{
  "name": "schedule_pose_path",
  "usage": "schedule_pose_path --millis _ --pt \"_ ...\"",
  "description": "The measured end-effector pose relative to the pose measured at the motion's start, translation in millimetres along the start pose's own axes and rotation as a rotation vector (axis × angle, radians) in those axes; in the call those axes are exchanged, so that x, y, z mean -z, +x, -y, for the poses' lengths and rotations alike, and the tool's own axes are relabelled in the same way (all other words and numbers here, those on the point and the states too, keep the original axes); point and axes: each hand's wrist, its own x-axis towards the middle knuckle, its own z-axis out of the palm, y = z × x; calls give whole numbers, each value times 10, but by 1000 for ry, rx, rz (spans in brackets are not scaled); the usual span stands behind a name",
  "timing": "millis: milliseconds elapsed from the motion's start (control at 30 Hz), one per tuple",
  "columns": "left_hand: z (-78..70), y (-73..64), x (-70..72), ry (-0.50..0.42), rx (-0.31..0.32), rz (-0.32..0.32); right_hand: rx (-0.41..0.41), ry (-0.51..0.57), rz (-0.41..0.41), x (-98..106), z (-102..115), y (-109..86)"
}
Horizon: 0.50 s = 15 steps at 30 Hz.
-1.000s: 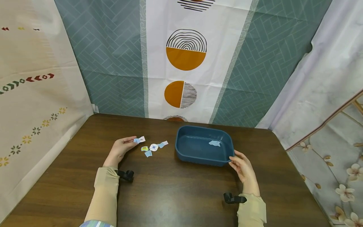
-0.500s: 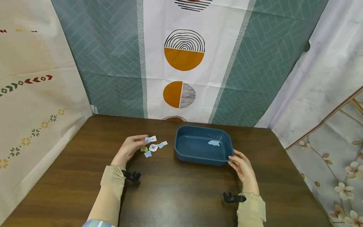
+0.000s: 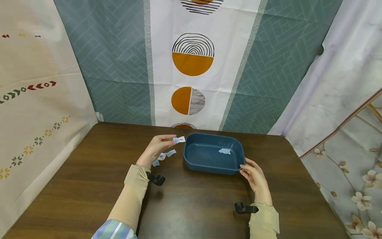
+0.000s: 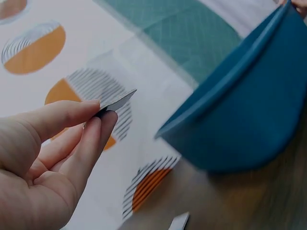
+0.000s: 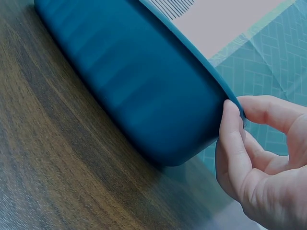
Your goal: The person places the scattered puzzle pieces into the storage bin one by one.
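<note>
Between thumb and fingertips my left hand (image 3: pixel 157 148) pinches a small flat blue-and-white piece (image 3: pixel 179 139), raised just left of the blue bin (image 3: pixel 209 169). Seen edge-on in the left wrist view, that thin piece (image 4: pixel 120 101) points toward the bin's rim. At its near right corner, my right hand (image 3: pixel 254 175) grips the rim, thumb and fingers on either side, as the right wrist view also shows. Inside the bin lies a light-blue piece (image 3: pixel 225 151). Below my left hand are a blue-and-white piece (image 3: pixel 170 153), a round compass piece (image 3: pixel 161 156) and a blue piece (image 3: pixel 156 163).
The brown wooden table (image 3: pixel 194 205) carries everything. A patterned curtain (image 3: pixel 119 66) hangs behind its far edge, with more cloth on both sides. Black wrist mounts (image 3: pixel 156 178) sit on both forearms.
My left hand has carried the pinched piece rightward and away from me, up to the bin's left side. It now covers the yellow-green piece. My right hand stays on the rim.
</note>
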Motion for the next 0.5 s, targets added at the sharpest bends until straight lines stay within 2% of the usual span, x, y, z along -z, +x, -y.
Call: schedule_pose_path --millis 233,500 --pt "-145 121 -388 -17 -5 26 0 -32 1 11 -7 12" --pt "-185 299 -861 -64 30 34 0 -25 0 5 2 -3"
